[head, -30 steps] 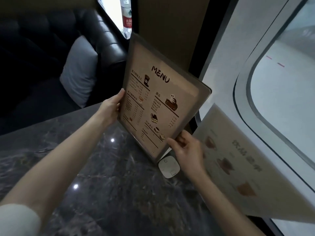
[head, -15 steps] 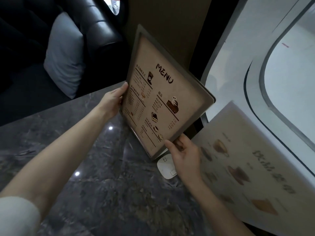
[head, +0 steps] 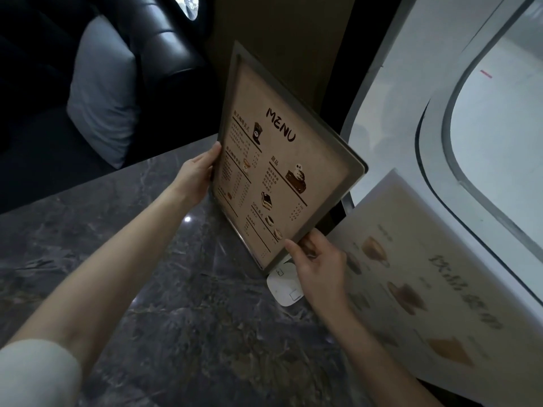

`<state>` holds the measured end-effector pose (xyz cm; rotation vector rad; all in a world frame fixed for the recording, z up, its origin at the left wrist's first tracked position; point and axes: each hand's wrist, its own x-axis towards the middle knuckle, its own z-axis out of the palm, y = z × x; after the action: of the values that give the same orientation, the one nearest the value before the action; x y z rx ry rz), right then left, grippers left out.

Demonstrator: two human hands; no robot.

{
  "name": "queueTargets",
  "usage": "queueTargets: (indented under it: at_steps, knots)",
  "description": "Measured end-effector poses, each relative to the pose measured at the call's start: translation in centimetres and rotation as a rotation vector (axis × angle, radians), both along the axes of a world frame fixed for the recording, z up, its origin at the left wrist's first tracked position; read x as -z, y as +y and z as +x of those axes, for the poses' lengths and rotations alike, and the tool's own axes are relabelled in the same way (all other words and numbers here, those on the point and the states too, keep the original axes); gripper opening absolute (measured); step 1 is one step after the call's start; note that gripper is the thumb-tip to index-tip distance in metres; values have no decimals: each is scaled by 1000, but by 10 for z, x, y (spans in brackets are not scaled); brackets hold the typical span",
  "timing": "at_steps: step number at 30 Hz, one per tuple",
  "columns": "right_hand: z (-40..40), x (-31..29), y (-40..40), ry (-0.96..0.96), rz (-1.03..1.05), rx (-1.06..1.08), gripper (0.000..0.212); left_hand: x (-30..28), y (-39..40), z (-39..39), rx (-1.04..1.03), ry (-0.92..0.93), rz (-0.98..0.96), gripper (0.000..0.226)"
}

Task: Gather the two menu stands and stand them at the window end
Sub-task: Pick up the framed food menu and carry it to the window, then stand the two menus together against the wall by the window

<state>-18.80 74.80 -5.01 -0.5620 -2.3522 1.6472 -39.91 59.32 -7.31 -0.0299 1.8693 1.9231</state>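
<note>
Tan menu stand (head: 282,160), dark veined marble table (head: 182,304), grey cushion (head: 102,92).

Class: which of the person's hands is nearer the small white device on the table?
Right. The right hand partly overlaps the white device; the left hand is up at the menu stand's far edge.

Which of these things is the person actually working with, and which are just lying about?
Part of the job:
- brown menu stand, held at its edges by the left hand and right hand
- pale menu stand by the window

Just lying about:
- small white device on the marble table
- grey cushion on the black sofa
</note>
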Motion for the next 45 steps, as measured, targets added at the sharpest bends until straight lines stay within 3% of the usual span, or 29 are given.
queueTargets:
  at_steps: [3,6,13,18,29,34,38,41,45]
  knots:
    - [0,-3,2,-9,86,-35,25,-4,4,7,-44,18,-33,37]
    - [0,-10,3,-46,158,-88,29,-10,10,18,-76,69,-185,47]
    - [2,-46,2,-212,252,-164,33,-38,18,67,78,151,-577,51]
    - [9,-86,9,-328,322,-182,22,-68,22,103,190,151,-685,55]
    - [23,-200,29,-54,591,-395,25,-63,23,143,0,-98,-351,34]
    - [-3,-212,53,13,701,-445,30,-38,27,160,-170,-25,-363,25]
    - [-17,-210,65,84,637,-431,30,-24,33,167,-206,11,-446,41]
    - [-24,-208,68,123,532,-388,25,-10,35,164,-210,-72,-401,44]
    - [-40,-204,71,-22,549,-430,29,6,40,159,-266,-280,-112,42]
